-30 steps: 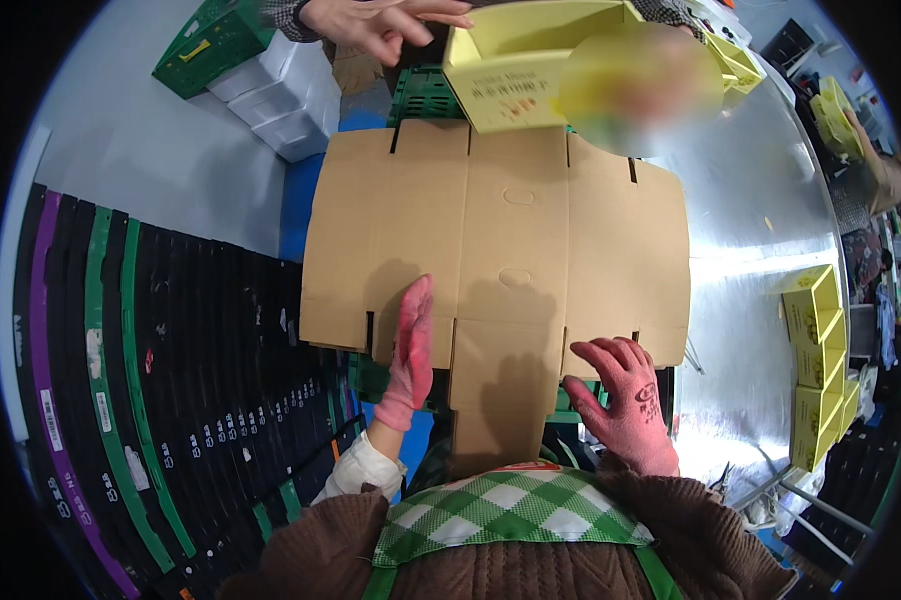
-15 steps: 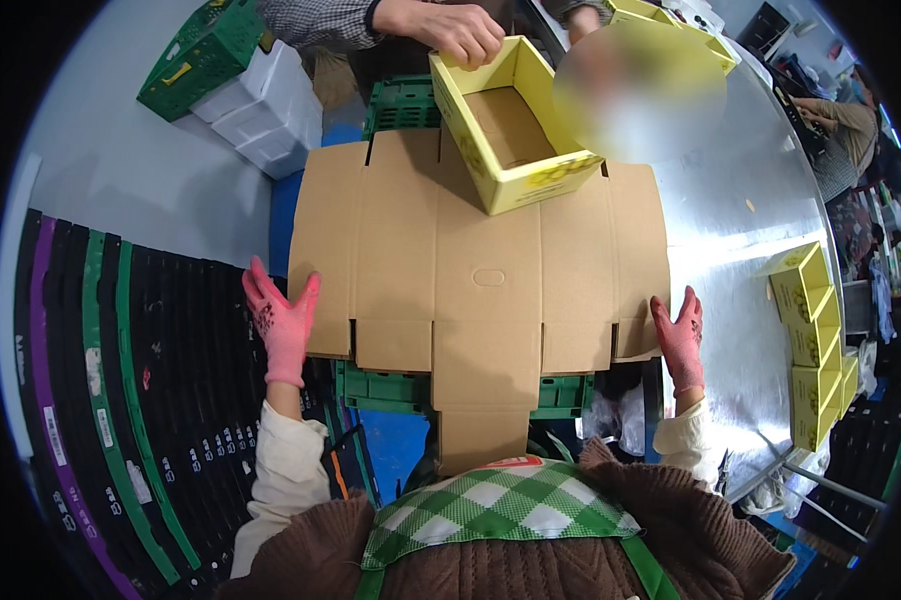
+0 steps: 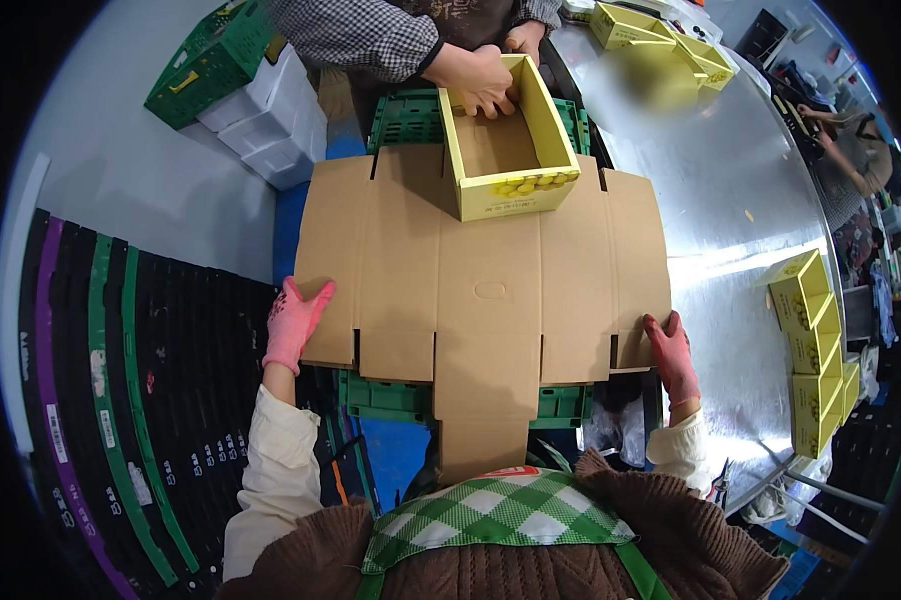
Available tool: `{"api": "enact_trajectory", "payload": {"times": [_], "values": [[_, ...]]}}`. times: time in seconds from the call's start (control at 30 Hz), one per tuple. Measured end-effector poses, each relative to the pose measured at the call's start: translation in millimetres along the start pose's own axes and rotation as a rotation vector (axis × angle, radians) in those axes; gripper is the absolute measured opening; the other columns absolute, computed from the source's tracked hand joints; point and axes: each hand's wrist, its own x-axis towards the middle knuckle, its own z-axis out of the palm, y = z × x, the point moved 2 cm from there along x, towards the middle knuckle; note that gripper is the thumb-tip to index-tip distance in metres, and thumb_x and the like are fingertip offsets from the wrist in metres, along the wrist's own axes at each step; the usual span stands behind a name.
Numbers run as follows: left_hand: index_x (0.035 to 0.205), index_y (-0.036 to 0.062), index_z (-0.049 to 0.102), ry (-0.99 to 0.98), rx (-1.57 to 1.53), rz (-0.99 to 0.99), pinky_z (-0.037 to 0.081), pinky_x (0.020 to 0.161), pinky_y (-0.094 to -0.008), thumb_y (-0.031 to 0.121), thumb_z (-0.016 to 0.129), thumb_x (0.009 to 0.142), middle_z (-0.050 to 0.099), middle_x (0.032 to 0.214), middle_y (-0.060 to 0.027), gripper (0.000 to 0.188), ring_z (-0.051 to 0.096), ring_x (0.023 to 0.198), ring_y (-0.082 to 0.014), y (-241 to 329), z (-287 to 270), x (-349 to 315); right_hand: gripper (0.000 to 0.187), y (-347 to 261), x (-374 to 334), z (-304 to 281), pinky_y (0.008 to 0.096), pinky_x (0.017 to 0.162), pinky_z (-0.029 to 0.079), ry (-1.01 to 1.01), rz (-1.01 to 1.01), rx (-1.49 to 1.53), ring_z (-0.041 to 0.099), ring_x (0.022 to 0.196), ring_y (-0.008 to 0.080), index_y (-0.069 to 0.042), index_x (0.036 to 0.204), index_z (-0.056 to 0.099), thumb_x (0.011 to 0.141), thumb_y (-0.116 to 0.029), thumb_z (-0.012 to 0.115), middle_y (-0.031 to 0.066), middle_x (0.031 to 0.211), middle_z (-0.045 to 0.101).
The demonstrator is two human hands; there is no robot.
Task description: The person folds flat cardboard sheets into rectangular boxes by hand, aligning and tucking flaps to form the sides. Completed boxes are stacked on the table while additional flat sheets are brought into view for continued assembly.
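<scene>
A large unfolded cardboard box blank [image 3: 491, 320], brown with slots and flaps, lies flat in front of me over green crates [image 3: 371, 395]. My left hand [image 3: 296, 325], in a pink glove, grips its left edge with the thumb on top. On the right edge, my right hand [image 3: 674, 355], gloved the same way, holds the near flap. A yellow open-topped carton [image 3: 519, 190] with fruit pictures rests on the far part of the blank. Another person's hand [image 3: 486, 85] reaches into that carton, and their other hand [image 3: 526, 40] is beside its far end.
A metal table [image 3: 741, 200] runs along the right, with yellow cartons [image 3: 816, 350] on its edge and more at its far end. Stacked black crates [image 3: 191, 400] stand at left. White boxes [image 3: 271, 120] under a green crate [image 3: 206, 65] are back left.
My hands have closed in on the blank's side edges, the left one moving right. The yellow carton has turned straighter, and the other person's hand has gone from its rim to its inside.
</scene>
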Motion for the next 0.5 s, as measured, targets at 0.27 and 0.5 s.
{"api": "enact_trajectory", "payload": {"times": [0.27,0.5], "values": [[0.122,-0.0022,0.051,-0.053,-0.191,-0.014,0.049,0.086,-0.0349,0.043,0.075,0.076,0.062,0.118,-0.0181,0.069,0.061,0.106,-0.0278,-0.2,-10.5,3.2,0.043,-14.1,-6.2,-11.5,0.037,0.086,0.047,0.072,-0.057,-0.03,0.061,0.098,0.0261,0.001,0.117,0.05,0.09,-0.031,0.061,0.0181,0.107,0.064],[0.121,-0.0034,0.052,-0.144,-0.276,0.032,0.05,0.083,-0.0343,0.038,0.076,0.076,0.063,0.113,-0.0176,0.066,0.062,0.1,-0.0253,-3.5,-15.6,3.7,0.042,-16.4,-10.3,-12.8,0.0366,0.087,0.046,0.082,-0.03,-0.121,0.06,0.1,0.0261,0.001,0.117,0.05,0.089,-0.029,0.06,0.0185,0.106,0.064]]}}
